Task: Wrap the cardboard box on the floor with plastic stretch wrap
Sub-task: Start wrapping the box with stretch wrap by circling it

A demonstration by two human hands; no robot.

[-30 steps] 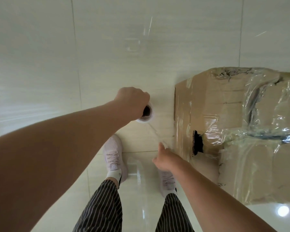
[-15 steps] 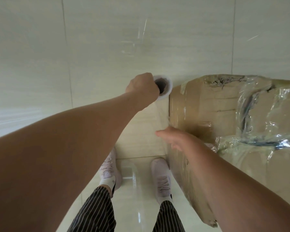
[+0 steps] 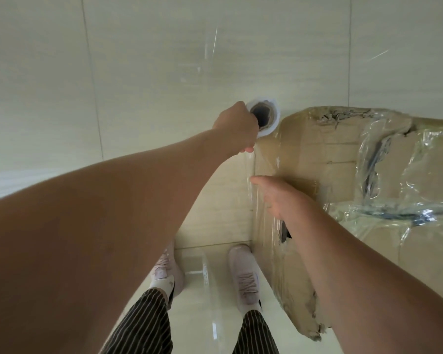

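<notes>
A worn cardboard box [image 3: 327,149] stands on the floor at the right, its top and near side partly covered in crinkled clear film. My left hand [image 3: 237,126] grips the stretch wrap roll [image 3: 265,116] upright near the box's far left corner, with the core's dark hole facing up. A sheet of clear film [image 3: 264,180] runs from the roll down along the box's left face. My right hand [image 3: 279,198] lies flat, fingers straight, on that film at the box's upper left edge. A dark tear in the box shows just below that hand.
Glossy pale floor tiles [image 3: 143,72] spread to the left and beyond the box. My two feet in light shoes [image 3: 243,274] and striped trousers stand close against the box's left side. The box's lower near corner [image 3: 310,330] is ragged.
My left hand carried the roll farther away along the box's left face, toward its far corner, drawing out film. My right hand rose from low beside the box and pressed onto the film.
</notes>
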